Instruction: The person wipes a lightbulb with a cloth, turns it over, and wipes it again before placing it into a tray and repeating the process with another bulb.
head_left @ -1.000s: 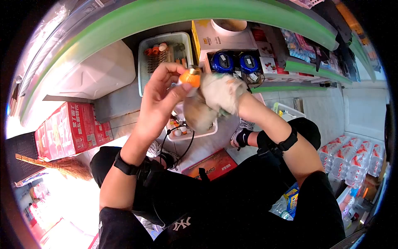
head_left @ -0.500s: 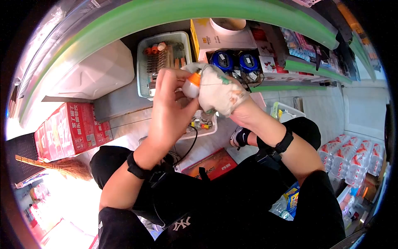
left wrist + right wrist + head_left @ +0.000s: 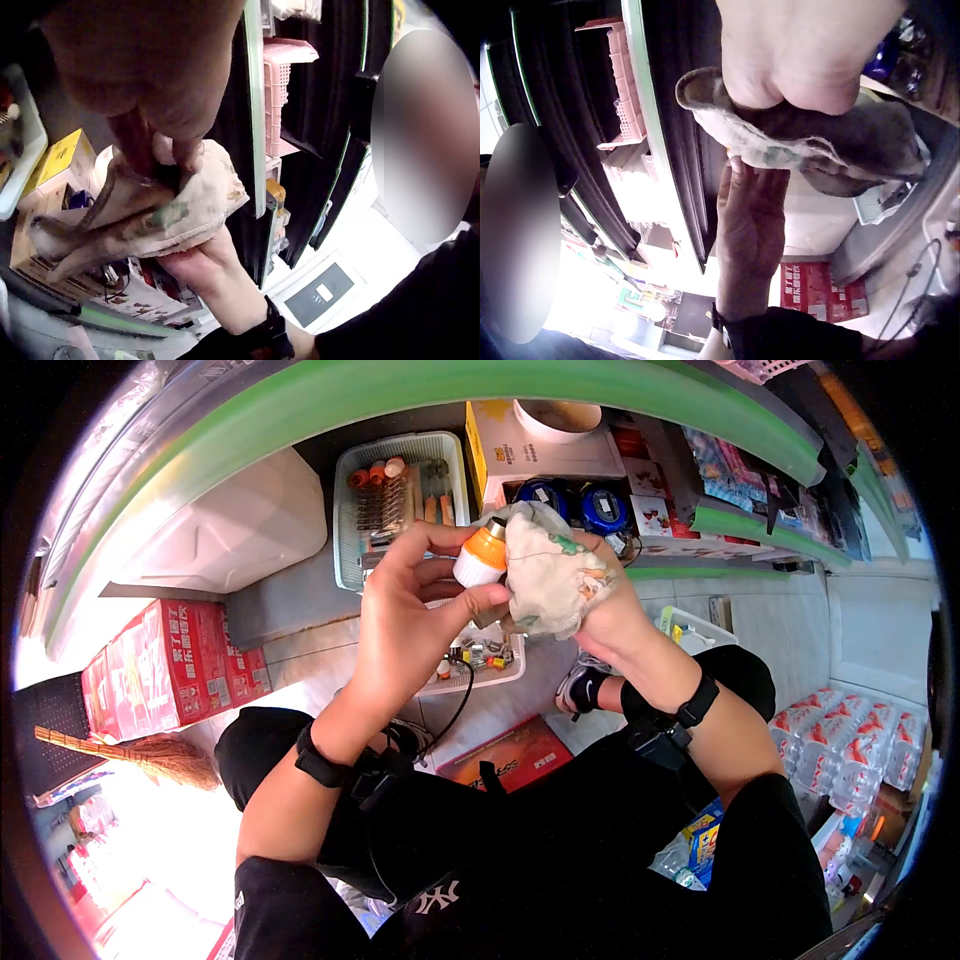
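Note:
In the head view my left hand (image 3: 400, 600) pinches an orange-and-white light bulb (image 3: 483, 555) between thumb and fingers, its metal screw cap pointing up. A pale, stained cloth (image 3: 555, 580) with a green print is gripped in my right hand (image 3: 612, 608), right beside the bulb and overlapping its edge. The right fingers are mostly hidden behind the cloth. From the left wrist, the left fingertips meet the folds of the cloth (image 3: 180, 217), which drapes over the right hand (image 3: 199, 262). The right wrist view shows the left fingertips at the cloth's edge.
Beyond the hands, a pale basket (image 3: 347, 550) holds tools and orange pieces. Small parts lie in a white tray (image 3: 490, 680) on the floor below. Blue round items (image 3: 604, 510) sit by a carton (image 3: 545, 455) under the green-edged shelf (image 3: 420, 415). A red box (image 3: 505, 755) lies near the feet.
The cloth was swinging in a blur beside the bulb, then covered part of it. Now the bulb is turned more upright, with its cap and orange collar showing beside the cloth.

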### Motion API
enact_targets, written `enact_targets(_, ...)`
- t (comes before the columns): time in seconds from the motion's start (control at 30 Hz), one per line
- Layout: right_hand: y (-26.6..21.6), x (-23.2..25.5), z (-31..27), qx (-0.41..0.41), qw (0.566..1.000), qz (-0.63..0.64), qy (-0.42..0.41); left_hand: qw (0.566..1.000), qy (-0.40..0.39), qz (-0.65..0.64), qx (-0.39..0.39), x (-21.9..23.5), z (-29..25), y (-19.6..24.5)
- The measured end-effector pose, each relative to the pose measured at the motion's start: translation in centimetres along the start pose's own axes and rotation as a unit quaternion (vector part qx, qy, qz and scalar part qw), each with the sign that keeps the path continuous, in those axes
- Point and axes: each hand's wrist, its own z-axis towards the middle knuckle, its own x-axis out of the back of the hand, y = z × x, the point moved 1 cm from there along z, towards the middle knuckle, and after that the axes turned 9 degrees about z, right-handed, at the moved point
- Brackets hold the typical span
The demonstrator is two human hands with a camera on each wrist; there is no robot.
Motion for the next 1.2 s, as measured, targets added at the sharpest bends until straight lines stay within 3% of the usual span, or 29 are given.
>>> enact_targets(0.2, 0.1, 0.3, 0.6, 0.012, 0.998, -0.055, -0.015, 0.990, 0.004, -0.138, 0.004, -0.3, 0.1, 0.1)
enact_targets(0.3, 0.1, -0.4, 0.6, -0.019, 0.999, 0.012, 0.025, 0.985, -0.003, -0.168, 0.022, 0.2, 0.6, -0.8)
enact_targets(0.4, 0.5, -0.5, 0.9, 0.006, 0.997, 0.081, 0.000, 0.983, 0.006, -0.185, 0.016, -0.3, 0.7, -0.7)
enact_targets(0.5, 0.0, -0.8, 0.7, -0.028, 0.997, 0.018, -0.064, 0.986, -0.003, -0.167, 0.024, -0.5, 0.5, -1.3)
enact_targets(0.57, 0.6, 0.0, 0.7, -0.024, 0.998, -0.022, -0.057, 0.984, -0.016, -0.175, 0.039, -0.6, 0.4, -2.1)
enact_targets(0.63, 0.8, 0.6, 0.5, -0.008, 0.998, -0.026, -0.058, 0.975, -0.029, -0.210, 0.060, -0.6, 0.3, -2.8)
enact_targets(0.73, 0.1, 1.4, 0.7, -0.031, 0.999, -0.002, -0.042, 0.929, -0.055, -0.351, 0.100, -0.5, 0.1, -2.8)
enact_targets(0.93, -0.1, 0.9, 0.9, -0.022, 0.998, 0.048, -0.014, 0.902, -0.078, -0.400, 0.143, -0.8, 0.0, -1.2)
enact_targets(1.2, 0.3, 0.1, 0.9, -0.017, 0.999, -0.026, -0.017, 0.973, -0.014, -0.224, 0.048, -0.6, 0.1, -2.3)
